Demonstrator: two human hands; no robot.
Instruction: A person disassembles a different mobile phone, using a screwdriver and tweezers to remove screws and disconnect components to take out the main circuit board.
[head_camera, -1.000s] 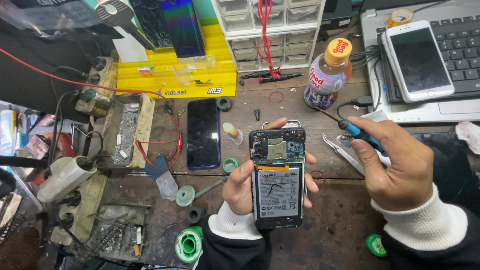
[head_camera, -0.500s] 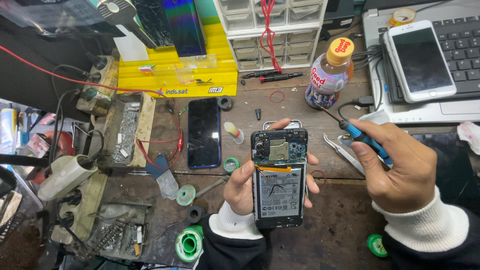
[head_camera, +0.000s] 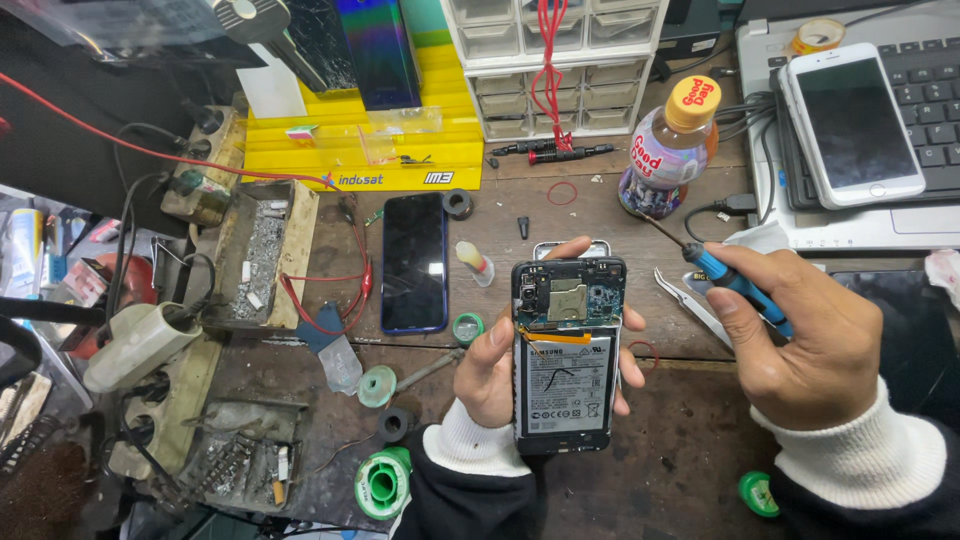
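My left hand (head_camera: 492, 362) holds an opened phone (head_camera: 566, 352) upright over the workbench, its back cover off, with the battery and circuit board showing. A finger curls over the phone's top edge. To the right, my right hand (head_camera: 800, 340) grips a small blue-handled screwdriver (head_camera: 722, 277); its thin tip points up and left, away from the phone and toward a plastic bottle (head_camera: 668, 150). Metal tweezers (head_camera: 690, 302) lie on the bench between the phone and my right hand.
A dark phone (head_camera: 413, 262) lies face up to the left. A white phone (head_camera: 853, 124) rests on a laptop (head_camera: 935, 90) at the top right. Solder spools (head_camera: 382, 483), a small glue bottle (head_camera: 473, 262), a yellow tray (head_camera: 360, 160), parts drawers (head_camera: 545, 60) and cables crowd the bench.
My right hand has drawn the screwdriver slightly back and right, with the tip now angled up toward the bottle. The left hand keeps the opened phone nearly still.
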